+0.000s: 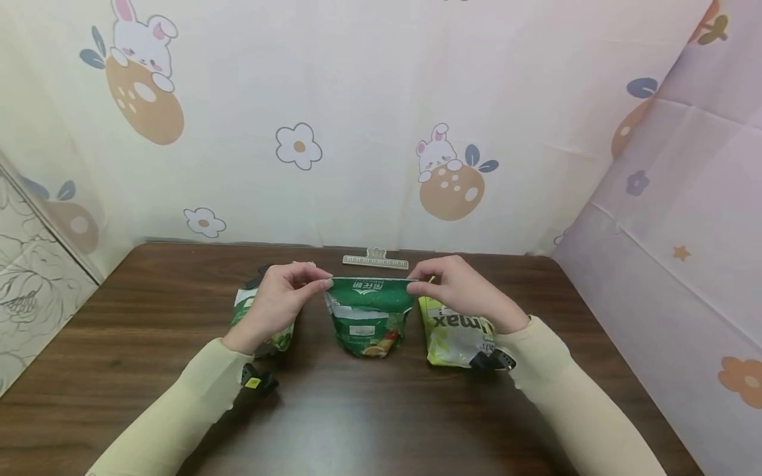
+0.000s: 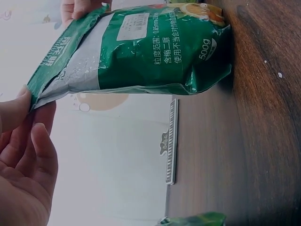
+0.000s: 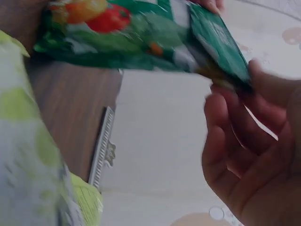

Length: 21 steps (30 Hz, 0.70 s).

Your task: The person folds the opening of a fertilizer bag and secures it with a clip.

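Two sleeves (image 1: 175, 403); left grip (image 1: 278, 301), right grip (image 1: 461, 287) closed, pinching one green bag (image 1: 368, 312); two flanking bags (image 1: 455, 337); one clip (image 1: 376, 262).

Head view looks forward and down; wrist views, close and turned sideways, share the green bag (image 2: 136, 56)

Behind the wooden table (image 1: 351, 423) I see a pale rabbit-print curtain (image 1: 369, 86); to the table's left, a panel (image 1: 30, 284) of line-drawn blooms. A green-and-white packet (image 1: 282, 339) sits on the table's left half, a yellow-green bag (image 1: 455, 340) on its right half.
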Tool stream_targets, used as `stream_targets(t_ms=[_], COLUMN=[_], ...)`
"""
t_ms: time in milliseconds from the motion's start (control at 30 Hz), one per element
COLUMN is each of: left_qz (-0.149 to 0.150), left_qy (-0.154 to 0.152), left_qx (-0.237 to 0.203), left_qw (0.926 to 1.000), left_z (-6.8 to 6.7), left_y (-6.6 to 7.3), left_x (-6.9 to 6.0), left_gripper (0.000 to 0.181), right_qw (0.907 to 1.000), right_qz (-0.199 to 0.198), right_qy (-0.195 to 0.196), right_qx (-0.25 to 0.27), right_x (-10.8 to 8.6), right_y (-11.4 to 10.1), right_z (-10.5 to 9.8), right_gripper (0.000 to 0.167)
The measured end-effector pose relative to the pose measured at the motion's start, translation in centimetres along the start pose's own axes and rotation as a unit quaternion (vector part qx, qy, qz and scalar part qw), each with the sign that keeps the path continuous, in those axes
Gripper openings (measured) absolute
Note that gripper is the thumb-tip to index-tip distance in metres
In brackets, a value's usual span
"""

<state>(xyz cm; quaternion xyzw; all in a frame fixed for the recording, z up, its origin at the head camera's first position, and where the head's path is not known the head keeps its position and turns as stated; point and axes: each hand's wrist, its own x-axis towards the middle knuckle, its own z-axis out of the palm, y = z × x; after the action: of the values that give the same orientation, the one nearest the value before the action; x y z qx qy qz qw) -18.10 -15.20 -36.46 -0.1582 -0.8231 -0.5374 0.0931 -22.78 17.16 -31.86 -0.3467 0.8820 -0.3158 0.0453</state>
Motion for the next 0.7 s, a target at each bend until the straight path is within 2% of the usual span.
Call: stream_targets(t_ms=[100, 167, 333, 533, 700], left_qz=[0.000, 0.000, 0.001, -0.001, 0.005], left_qy=[0.002, 0.004, 0.004, 0.003, 0.000], left_qx=[0.002, 0.004, 0.001, -0.006, -0.004], left_qw=[1.0000, 1.0000, 1.0000, 1.0000, 1.0000], left_z=[0.1, 0.1, 0.0, 0.0, 0.0], left_y=[0.0, 0.0, 0.0, 0.0, 0.0], left_x=[0.0, 0.0, 0.0, 0.0, -0.1], left_gripper=[0.009, 0.009, 0.009, 0.010, 0.009], right_qw=[0.9999, 0.9997, 0.9983, 0.9954, 0.9951], right_qz=[0.010, 0.019, 0.046, 0.088, 0.092], right_qy=[-0.006, 0.007, 0.037, 0.029, 0.017], right_qx=[0.008, 0.016, 0.003, -0.023, -0.030], right_x=[0.4, 0.8, 2.6, 5.4, 7.5], right_y=[0.6, 0.9, 1.9, 3.2, 3.9], right_z=[-1.0, -1.5, -2.2, -1.7, -0.7], right_gripper=[0.018, 0.024, 0.025, 0.023, 0.024])
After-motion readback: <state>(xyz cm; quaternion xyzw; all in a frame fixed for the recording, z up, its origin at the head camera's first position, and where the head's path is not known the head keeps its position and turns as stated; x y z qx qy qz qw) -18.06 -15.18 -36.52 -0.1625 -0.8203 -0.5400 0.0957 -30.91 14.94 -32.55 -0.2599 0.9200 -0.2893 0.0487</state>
